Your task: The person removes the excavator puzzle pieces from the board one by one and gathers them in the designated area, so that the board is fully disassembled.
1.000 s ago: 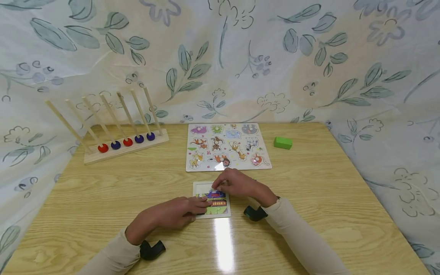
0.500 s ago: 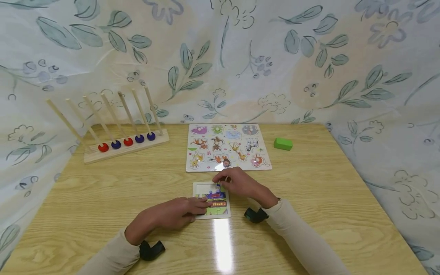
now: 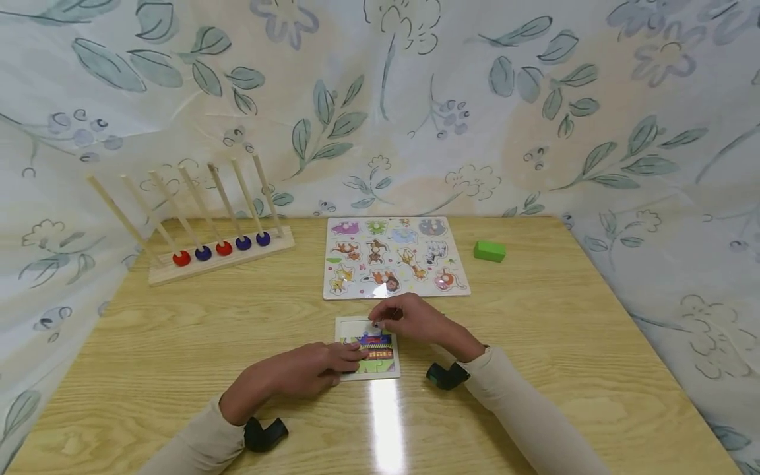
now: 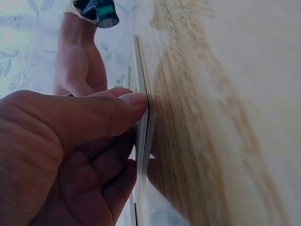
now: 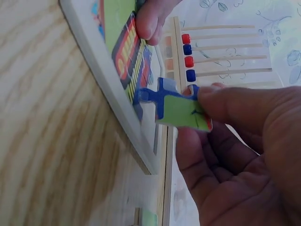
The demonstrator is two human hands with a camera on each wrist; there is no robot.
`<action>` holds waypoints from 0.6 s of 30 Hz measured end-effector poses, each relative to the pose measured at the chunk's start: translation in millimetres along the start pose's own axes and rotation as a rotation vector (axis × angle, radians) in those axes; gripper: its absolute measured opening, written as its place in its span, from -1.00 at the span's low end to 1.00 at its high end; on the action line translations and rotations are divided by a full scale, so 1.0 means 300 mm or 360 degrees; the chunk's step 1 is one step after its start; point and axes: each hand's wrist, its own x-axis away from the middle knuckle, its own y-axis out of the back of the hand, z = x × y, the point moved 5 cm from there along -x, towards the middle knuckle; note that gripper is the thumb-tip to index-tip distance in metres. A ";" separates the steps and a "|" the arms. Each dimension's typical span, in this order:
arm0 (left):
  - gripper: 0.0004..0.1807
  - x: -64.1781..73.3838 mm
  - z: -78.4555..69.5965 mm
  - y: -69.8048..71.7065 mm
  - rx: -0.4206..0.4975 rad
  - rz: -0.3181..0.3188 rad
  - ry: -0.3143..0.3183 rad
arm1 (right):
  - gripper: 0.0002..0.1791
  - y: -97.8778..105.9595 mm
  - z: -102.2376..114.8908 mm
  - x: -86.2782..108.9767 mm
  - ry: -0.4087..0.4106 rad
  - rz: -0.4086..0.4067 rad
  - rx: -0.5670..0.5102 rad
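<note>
A small jigsaw puzzle tray [image 3: 380, 377] with a pale frame lies on the table, showing a colourful train picture. My left hand [image 3: 299, 369] rests its fairly straight fingers on the tray's left side. In the left wrist view, its thumb [image 4: 134, 101] touches the tray's edge. Over the tray's top right part, my right hand [image 3: 415, 320] pinches a blue and green puzzle piece [image 5: 181, 110] between thumb and fingers. The right wrist view shows that piece tilted, apart from the picture, with a bare patch of tray [image 5: 148, 113] beside it.
Behind the tray lies an animal peg puzzle board [image 3: 380, 258]. A green block [image 3: 489, 251] is to its right. At the back left stands a wooden rack [image 3: 222, 257] with upright rods and several red and blue beads. Floral cloth [image 3: 415, 132] hangs behind the table.
My right hand has shifted slightly and turned the pinched puzzle piece over the tray's top right part. The left hand stays on the tray. The head view has tilted slightly.
</note>
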 end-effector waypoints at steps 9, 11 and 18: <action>-0.55 0.000 0.006 -0.014 0.0016 0.0005 0.0009 | -0.84 0.000 -0.002 0.012 -0.0028 0.0006 0.0052; -0.55 -0.002 0.008 -0.019 0.0006 0.0011 0.0017 | -0.82 0.003 -0.006 0.014 -0.0037 -0.0017 0.0085; -0.55 -0.003 0.009 -0.012 -0.0052 -0.0025 -0.0015 | -0.81 0.036 -0.010 0.017 -0.0029 -0.0136 0.0138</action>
